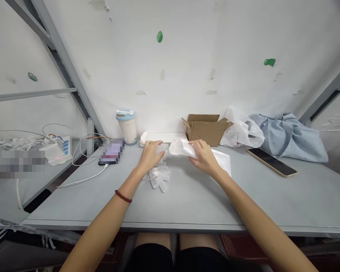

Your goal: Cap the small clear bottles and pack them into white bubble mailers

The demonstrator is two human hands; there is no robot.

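I have two bits of packing up off the table point(192, 204), and I'd judge I'm at the point of lining them up, one across from the other. My left hand point(150, 154) has a small clear plastic piece point(164, 148), with the thumb below and the fingertips above, bent into a loose C. They look pressed onto it, though the plastic is so see-through that I can't tell exactly where its edges run. My right hand point(205, 158) pinches a white pouch point(181, 146), fingers lying over the top and thumb under its near side, so those fingers are closed on it and not spread. The pouch's free end sticks out leftward, towards the clear piece, with what looks like a narrow gap between the two; whether that end is open I can't make out

Just below my left hand, a fan of clear strips point(161, 177) lies on the table, and a white envelope point(223, 161) lies flat behind my right wrist. The cardboard box point(205, 132) stands farther back, near the wall point(181, 83)

As I judge it, the next move calls for a steady right hand, so the thin pouch doesn't crumple, and a light left pinch that won't let the slippery piece slide away
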